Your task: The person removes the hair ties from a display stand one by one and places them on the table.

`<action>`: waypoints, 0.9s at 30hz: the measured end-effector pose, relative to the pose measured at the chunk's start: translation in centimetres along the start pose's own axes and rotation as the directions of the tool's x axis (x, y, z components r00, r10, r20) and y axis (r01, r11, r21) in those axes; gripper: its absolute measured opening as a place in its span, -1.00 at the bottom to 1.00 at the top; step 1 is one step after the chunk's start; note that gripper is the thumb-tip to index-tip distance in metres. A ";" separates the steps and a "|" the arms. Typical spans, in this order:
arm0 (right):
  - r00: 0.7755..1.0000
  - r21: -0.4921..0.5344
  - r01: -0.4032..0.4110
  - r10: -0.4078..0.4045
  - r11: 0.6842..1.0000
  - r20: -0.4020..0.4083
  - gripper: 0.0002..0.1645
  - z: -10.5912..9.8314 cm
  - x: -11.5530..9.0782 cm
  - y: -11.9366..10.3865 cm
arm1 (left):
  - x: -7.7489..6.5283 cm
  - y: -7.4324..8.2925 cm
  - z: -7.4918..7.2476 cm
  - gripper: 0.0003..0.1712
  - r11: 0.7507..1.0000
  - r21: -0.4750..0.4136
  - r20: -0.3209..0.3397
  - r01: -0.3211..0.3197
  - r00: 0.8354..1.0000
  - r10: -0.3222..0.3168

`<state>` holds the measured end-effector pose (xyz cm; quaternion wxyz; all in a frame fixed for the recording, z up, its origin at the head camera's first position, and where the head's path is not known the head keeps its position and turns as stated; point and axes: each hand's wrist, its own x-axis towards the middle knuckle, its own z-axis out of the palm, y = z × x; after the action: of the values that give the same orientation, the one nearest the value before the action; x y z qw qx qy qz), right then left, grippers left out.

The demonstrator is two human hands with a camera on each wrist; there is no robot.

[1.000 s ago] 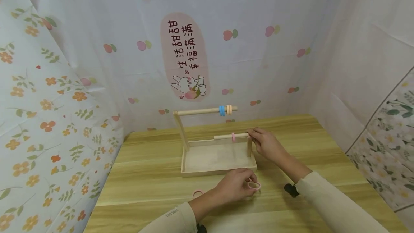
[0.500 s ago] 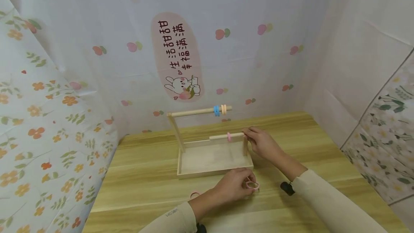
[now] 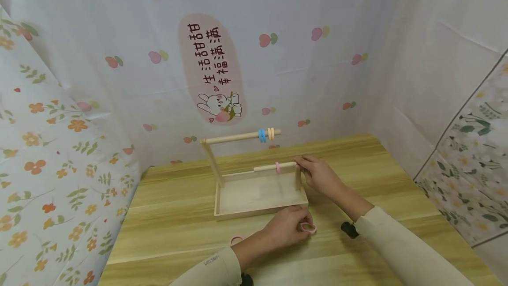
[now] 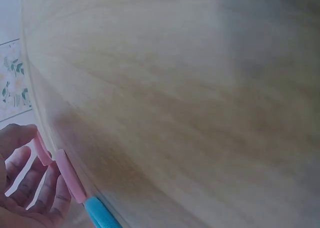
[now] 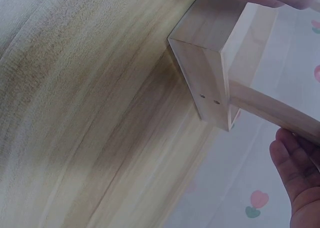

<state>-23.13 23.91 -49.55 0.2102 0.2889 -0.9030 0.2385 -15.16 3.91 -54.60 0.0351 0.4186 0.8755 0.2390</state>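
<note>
In the head view my left hand [image 3: 282, 231] pinches a pink ring [image 3: 309, 232] just above the table, near the front of a wooden stand [image 3: 258, 211]. The left wrist view shows this pink ring [image 4: 42, 149] at the thumb and fingertips. My right hand [image 3: 320, 178] holds the top of the stand's short right post [image 3: 298, 179], where the lower rod begins; the right wrist view shows fingers [image 5: 289, 170] against that post [image 5: 272, 107]. One pink ring [image 3: 278, 167] hangs on the lower rod. Blue rings [image 3: 262, 136] and peach rings [image 3: 271, 134] hang on the upper rod.
Another pink ring [image 3: 237, 238] lies on the table [image 3: 170, 215], partly hidden by the left forearm. Beyond it in the left wrist view are a second pink ring [image 4: 70, 177] and a blue ring [image 4: 101, 214]. A printed cloth [image 3: 317, 78] hangs behind the table.
The head view has swung slightly, so the stand appears further left. The ring in my left hand has tilted a little. Both hands keep their places by the stand.
</note>
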 end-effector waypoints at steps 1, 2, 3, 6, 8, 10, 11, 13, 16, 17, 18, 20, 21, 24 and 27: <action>1.000 0.000 0.004 -0.004 1.000 -0.002 -0.67 0.0 0.0 0.0 | 0.0 0.0 0.0 -0.77 1.000 0.013 0.005 0.001 1.000 -0.001; 1.000 -0.001 0.007 -0.007 1.000 -0.005 -0.68 0.0 0.1 0.0 | 0.1 0.0 0.0 -0.76 1.000 0.024 0.010 0.004 1.000 -0.004; 1.000 -0.002 0.010 -0.010 1.000 -0.008 -0.68 0.0 0.1 0.0 | 0.1 0.0 0.0 -0.76 0.999 0.034 0.014 0.007 1.000 -0.008; 1.000 -0.006 0.014 -0.014 1.000 -0.013 -0.68 0.0 0.1 0.0 | 0.1 0.0 -0.1 -0.75 0.999 0.041 0.025 0.017 1.000 -0.018; 1.000 -0.009 0.015 -0.015 1.000 -0.015 -0.68 0.0 0.1 -0.1 | 0.0 0.1 -0.1 -0.75 0.999 0.042 0.029 0.017 0.999 -0.019; 1.000 -0.012 0.014 -0.014 1.000 -0.016 -0.68 0.0 0.1 -0.1 | 0.0 0.1 -0.3 -0.75 0.999 0.050 0.026 0.008 1.000 -0.009; 1.000 -0.011 0.013 -0.013 1.000 -0.016 -0.68 0.0 0.1 -0.1 | -0.1 0.2 -0.3 -0.76 0.998 0.057 0.022 0.000 1.000 -0.002; 1.000 -0.011 0.009 -0.009 1.000 -0.014 -0.67 0.0 0.1 -0.2 | -0.1 0.2 -0.3 -0.76 0.997 0.075 0.013 -0.013 1.000 0.012; 1.000 -0.015 0.004 -0.004 1.000 -0.013 -0.67 0.0 0.1 -0.2 | -0.1 0.3 -0.3 -0.77 0.993 0.116 0.002 -0.028 1.000 0.028; 1.000 -0.015 0.002 -0.002 1.000 -0.013 -0.67 0.0 0.1 -0.2 | -0.1 0.2 -0.2 -0.77 0.991 0.127 0.001 -0.030 1.000 0.030; 1.000 -0.016 0.000 0.000 1.000 -0.012 -0.67 0.0 0.1 -0.2 | -0.1 0.2 -0.2 -0.77 0.990 0.138 0.002 -0.031 1.000 0.031; 1.000 -0.018 -0.005 0.004 1.000 -0.011 -0.66 0.1 0.0 -0.2 | -0.1 0.3 -0.2 -0.76 0.987 0.157 0.007 -0.035 0.999 0.035; 1.000 -0.018 -0.007 0.007 1.000 -0.010 -0.66 0.1 0.0 -0.2 | -0.1 0.3 -0.2 -0.75 0.986 0.163 0.010 -0.038 0.999 0.037; 1.000 -0.021 -0.016 0.016 1.000 -0.002 -0.66 0.1 0.0 -0.2 | -0.3 0.3 -0.2 -0.71 0.985 0.166 0.017 -0.036 0.999 0.034; 1.000 -0.025 -0.020 0.020 0.999 0.004 -0.65 0.0 0.0 -0.2 | -0.5 0.4 -0.3 -0.67 0.986 0.165 0.019 -0.028 1.000 0.025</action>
<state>-22.99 23.78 -49.51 0.2093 0.2779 -0.9092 0.2287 -14.64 3.68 -54.22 0.0044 0.4335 0.8863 0.1627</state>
